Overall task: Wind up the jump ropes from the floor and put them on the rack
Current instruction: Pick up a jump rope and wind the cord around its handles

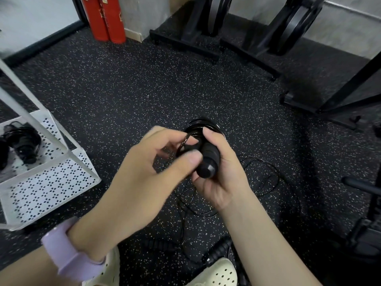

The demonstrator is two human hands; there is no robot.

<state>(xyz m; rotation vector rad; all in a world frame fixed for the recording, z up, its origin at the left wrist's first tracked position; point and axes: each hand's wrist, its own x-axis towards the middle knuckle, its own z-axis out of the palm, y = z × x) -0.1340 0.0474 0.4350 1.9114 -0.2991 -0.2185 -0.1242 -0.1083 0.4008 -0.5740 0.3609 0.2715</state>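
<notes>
My right hand (218, 174) grips the black handles of a jump rope (207, 159), with thin black cord coiled in loops at their far end. My left hand (156, 166) pinches the cord beside the handles, thumb against fingers. The slack cord (261, 178) trails down in loose loops on the speckled floor below my hands. A white perforated rack (53, 178) stands at the left; a wound black rope (23, 144) lies on its shelf. Two more black ribbed handles (218, 249) lie on the floor by my shoes.
Black weight-plate stands (208, 27) line the back wall, with a red cylinder (103, 17) at the back left. A black machine frame (340, 93) and dark equipment (369, 223) crowd the right side. My pale clogs (214, 273) are at the bottom edge.
</notes>
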